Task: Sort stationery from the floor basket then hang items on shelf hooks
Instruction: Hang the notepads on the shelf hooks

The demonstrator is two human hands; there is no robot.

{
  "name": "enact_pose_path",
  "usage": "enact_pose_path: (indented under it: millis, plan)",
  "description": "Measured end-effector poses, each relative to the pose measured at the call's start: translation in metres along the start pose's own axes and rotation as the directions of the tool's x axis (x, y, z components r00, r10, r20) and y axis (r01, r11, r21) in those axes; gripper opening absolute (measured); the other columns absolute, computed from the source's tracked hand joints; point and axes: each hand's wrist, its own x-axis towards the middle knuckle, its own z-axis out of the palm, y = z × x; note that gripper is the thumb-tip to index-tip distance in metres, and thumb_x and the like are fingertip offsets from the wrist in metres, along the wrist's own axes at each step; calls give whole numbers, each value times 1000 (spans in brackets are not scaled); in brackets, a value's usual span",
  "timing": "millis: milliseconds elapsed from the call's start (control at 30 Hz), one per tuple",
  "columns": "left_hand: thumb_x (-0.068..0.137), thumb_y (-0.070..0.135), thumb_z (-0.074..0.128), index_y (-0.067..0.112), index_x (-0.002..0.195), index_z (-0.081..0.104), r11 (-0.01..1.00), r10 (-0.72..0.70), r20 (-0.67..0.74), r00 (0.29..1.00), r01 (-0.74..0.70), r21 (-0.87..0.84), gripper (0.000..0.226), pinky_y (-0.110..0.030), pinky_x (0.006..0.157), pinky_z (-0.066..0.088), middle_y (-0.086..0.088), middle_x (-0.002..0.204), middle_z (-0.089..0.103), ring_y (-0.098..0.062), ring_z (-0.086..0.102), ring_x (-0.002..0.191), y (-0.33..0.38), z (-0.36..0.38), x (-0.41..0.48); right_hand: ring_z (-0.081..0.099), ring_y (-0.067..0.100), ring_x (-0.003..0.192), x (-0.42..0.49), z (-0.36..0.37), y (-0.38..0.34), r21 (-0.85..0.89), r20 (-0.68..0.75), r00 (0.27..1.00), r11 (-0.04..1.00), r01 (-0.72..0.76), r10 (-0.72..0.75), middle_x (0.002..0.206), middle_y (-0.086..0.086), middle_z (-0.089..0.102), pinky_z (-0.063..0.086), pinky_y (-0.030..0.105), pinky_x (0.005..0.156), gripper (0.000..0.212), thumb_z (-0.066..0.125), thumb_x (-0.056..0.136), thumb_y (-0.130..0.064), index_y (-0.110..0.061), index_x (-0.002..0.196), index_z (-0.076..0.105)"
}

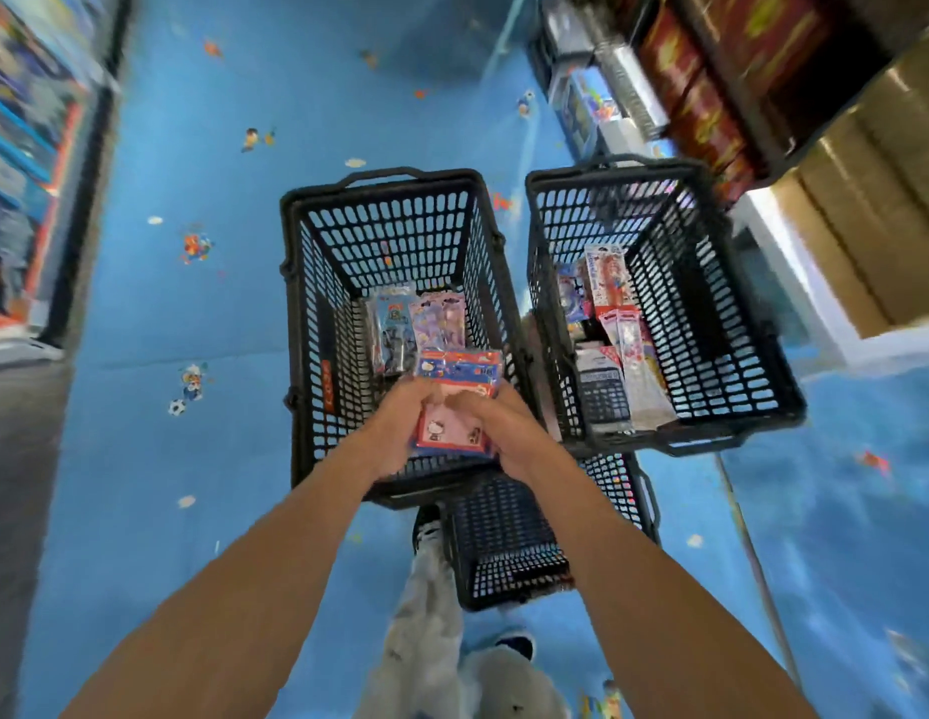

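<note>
Both my hands hold a small stack of red and blue cartoon stationery packs above the near end of the left black floor basket. My left hand grips the stack's left edge and my right hand grips its right edge. Two more packs lie on the bottom of that basket. The right black basket holds a calculator and several long carded pen packs.
A third, smaller black basket sits on the blue patterned floor by my legs. Shelves of goods line the left edge and the upper right. A thin pole lies on the floor at right.
</note>
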Motion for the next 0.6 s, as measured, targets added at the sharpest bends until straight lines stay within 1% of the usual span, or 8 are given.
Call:
enact_pose_path:
  millis: [67, 167, 233, 300, 367, 433, 500, 600]
  plan:
    - [87, 18, 61, 7, 120, 65, 999, 17, 57, 998, -20, 41, 35, -52, 87, 60, -20, 107, 75, -35, 72, 93, 0, 15, -28, 75, 24, 99, -32, -8, -6, 11, -1, 1000, 1000, 24, -24, 112, 6, 76, 62, 42, 85, 41, 81, 85, -18, -19, 122, 63]
    - [95, 11, 52, 9, 102, 66, 991, 38, 110, 993, -52, 126, 16, -38, 68, 61, -15, 91, 75, -26, 73, 76, 0, 42, -68, 75, 19, 97, -81, -23, -10, 8, -49, 999, 1000, 22, -21, 115, 3, 75, 60, 30, 67, 49, 81, 85, -28, -25, 127, 55]
    - [94, 7, 46, 10, 91, 60, 979, 30, 141, 990, -58, 198, 15, -32, 61, 58, -12, 80, 70, -22, 70, 65, -1, 57, -86, 74, 20, 95, -108, -35, -8, 1, -70, 997, 999, 42, -42, 115, 5, 75, 59, 32, 69, 42, 77, 87, -23, -25, 124, 58]
    - [93, 5, 44, 10, 89, 57, 965, 31, 189, 981, -79, 250, 14, -32, 60, 56, -11, 76, 69, -22, 69, 64, -5, 75, -101, 75, 20, 90, -138, -48, -6, 13, -105, 992, 997, 75, -73, 104, 4, 77, 60, 38, 77, 27, 76, 89, -15, -24, 112, 64]
    - [93, 3, 44, 10, 87, 58, 954, 31, 240, 970, -100, 283, 17, -30, 57, 55, -8, 68, 70, -22, 69, 63, -10, 96, -114, 76, 23, 89, -165, -63, 2, 38, -168, 979, 992, 120, -112, 100, 5, 78, 62, 39, 78, 24, 76, 89, -12, -18, 111, 68]
    - [94, 1, 47, 10, 91, 64, 939, 9, 298, 954, -111, 325, 19, -36, 66, 59, -9, 75, 74, -24, 71, 68, -19, 115, -120, 75, 32, 98, -188, -78, 14, 60, -261, 952, 981, 185, -163, 108, 12, 77, 62, 46, 84, 37, 79, 86, -13, -8, 120, 67]
    - [94, 3, 54, 10, 102, 70, 922, -40, 375, 926, -110, 372, 19, -49, 85, 60, -15, 93, 77, -30, 73, 80, -26, 133, -123, 74, 35, 100, -212, -93, 25, 87, -346, 920, 970, 229, -186, 109, 13, 77, 60, 50, 89, 46, 82, 79, -19, -7, 121, 67]
    - [94, 9, 68, 7, 114, 69, 868, -134, 465, 875, -122, 481, 20, -55, 91, 59, -19, 106, 76, -38, 73, 94, -39, 160, -124, 73, 37, 99, -250, -114, 46, 132, -460, 870, 956, 262, -175, 108, 16, 76, 60, 51, 89, 34, 78, 87, -15, -4, 118, 69]
